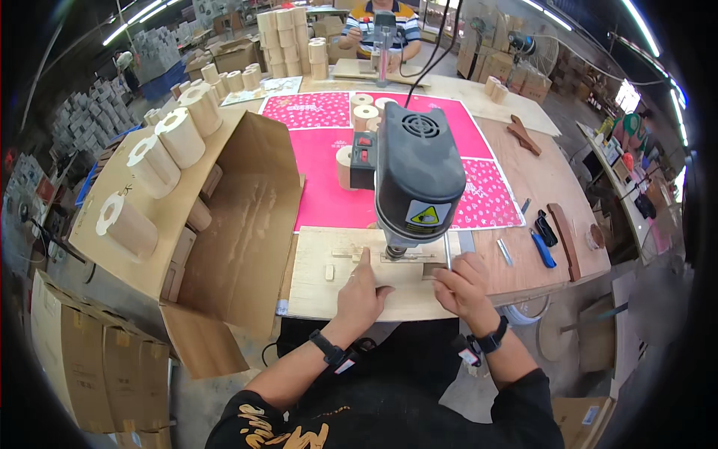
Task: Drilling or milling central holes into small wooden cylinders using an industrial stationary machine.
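- Wristbands (327, 349), blk, one on each wrist.
- L hand (359, 298): open, index finger stretched fwd, tip at a sm. wood strip (345, 254), thumb out to the R.
- R hand (462, 286): closed, fingers curled round low end of silver lever (448, 251).
- Board (321, 299), pale wood, at table's near edge, strip on it under L fingertip; sm. loose block (329, 272) L of that hand.
- Drill press (422, 165), dk grey w/ yellow warning sticker, chuck just above the work; can't tell if bit touches.
- Cardboard box (258, 224), open, L of board, pale cylinders (158, 165) w/ holes on top.
- Blue-handled tool (544, 249) & curved brown wood pc. (562, 241), table's R side.
- Pink sheets (321, 179) beyond, more cylinders on them.
- Co-worker (413, 26), striped shirt, far side, at 2nd drill press (384, 45).
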Tool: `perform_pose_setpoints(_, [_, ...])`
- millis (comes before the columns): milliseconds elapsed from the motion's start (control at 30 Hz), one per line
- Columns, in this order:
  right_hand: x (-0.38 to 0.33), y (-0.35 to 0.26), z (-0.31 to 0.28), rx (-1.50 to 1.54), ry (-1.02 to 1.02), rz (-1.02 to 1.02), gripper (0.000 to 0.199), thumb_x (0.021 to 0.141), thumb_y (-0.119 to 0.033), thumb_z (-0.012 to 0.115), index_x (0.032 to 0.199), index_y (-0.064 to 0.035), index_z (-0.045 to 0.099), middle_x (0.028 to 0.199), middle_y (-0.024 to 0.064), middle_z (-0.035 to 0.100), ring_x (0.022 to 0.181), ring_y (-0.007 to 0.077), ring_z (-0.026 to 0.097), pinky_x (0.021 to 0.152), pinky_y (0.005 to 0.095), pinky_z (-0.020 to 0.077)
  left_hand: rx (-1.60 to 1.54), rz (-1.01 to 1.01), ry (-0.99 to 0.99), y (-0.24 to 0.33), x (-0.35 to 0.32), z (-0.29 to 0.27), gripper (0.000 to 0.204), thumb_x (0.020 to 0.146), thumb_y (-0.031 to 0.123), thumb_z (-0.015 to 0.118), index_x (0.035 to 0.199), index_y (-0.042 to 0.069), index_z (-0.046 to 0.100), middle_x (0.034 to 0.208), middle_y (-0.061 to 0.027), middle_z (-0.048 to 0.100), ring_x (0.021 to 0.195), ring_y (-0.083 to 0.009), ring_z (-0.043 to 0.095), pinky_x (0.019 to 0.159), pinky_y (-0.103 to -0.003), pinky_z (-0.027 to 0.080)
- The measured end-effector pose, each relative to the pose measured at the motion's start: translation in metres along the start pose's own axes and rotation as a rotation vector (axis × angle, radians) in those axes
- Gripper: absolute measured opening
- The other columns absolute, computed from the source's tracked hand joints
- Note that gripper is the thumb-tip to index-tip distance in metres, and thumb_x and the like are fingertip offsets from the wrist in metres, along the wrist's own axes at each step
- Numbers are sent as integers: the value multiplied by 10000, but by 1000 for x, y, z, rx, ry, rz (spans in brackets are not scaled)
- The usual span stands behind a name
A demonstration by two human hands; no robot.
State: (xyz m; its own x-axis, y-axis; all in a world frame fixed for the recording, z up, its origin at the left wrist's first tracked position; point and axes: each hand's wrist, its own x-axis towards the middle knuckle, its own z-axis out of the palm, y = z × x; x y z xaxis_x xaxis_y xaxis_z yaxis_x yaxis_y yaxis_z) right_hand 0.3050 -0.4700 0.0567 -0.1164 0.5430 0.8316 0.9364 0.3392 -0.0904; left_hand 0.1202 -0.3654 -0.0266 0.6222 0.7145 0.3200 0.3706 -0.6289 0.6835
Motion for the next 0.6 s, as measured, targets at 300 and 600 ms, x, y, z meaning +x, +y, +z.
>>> perform_pose_setpoints(300, [102, 44, -40, 640, -117, 889, 512, 1069, -426, 364, 1195, 5, 609, 695, 23, 555, 652, 126, 537, 608, 280, 420, -36, -93, -409, -3, 65, -51, 998, 721, 450, 817, 1450, -55, 358, 1214, -263, 589, 1084, -390, 623, 920, -415, 513])
perform_pose_setpoints(600, [-62, 15, -17, 258, -495, 723, 312, 813, -62, 763, 1114, -41, 685, 958, 128, 693, 943, 270, 652, 827, 369, 508, -246, -446, -885, -39, 44, -146, 737, 653, 343, 890, 1202, -28, 567, 1027, -142, 642, 916, -253, 663, 785, -359, 544])
